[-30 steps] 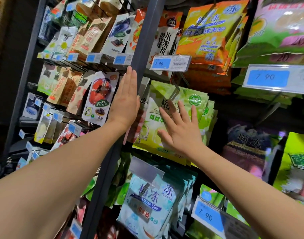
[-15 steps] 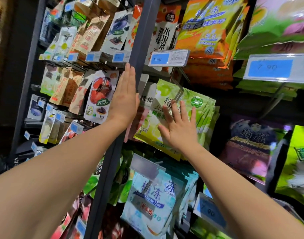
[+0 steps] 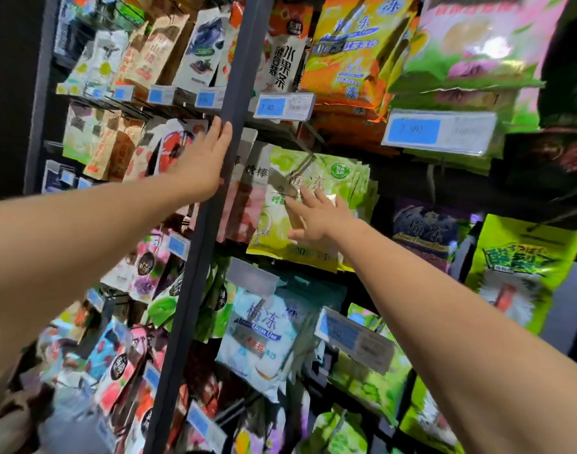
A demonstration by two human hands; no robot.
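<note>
A stack of light-green snack pouches [image 3: 326,178] hangs on a hook in the middle of a shop rack. My right hand [image 3: 316,216] lies flat on the front pouch, fingers spread and straight, pressing its lower half. My left hand [image 3: 205,162] rests flat with straight fingers against the dark upright post [image 3: 215,198] of the rack, just left of the green pouches.
Orange pouches [image 3: 349,50] and a blue price tag [image 3: 282,106] hang above. Pale-blue pouches [image 3: 264,332] hang below, purple ones [image 3: 427,231] and a bright-green bag [image 3: 522,267] to the right. Rows of small packets [image 3: 123,142] fill the rack's left section.
The view has tilted and shifted a little. My right hand has slid slightly up and right on the green pouches, which now lean more. My left hand stays on the post.
</note>
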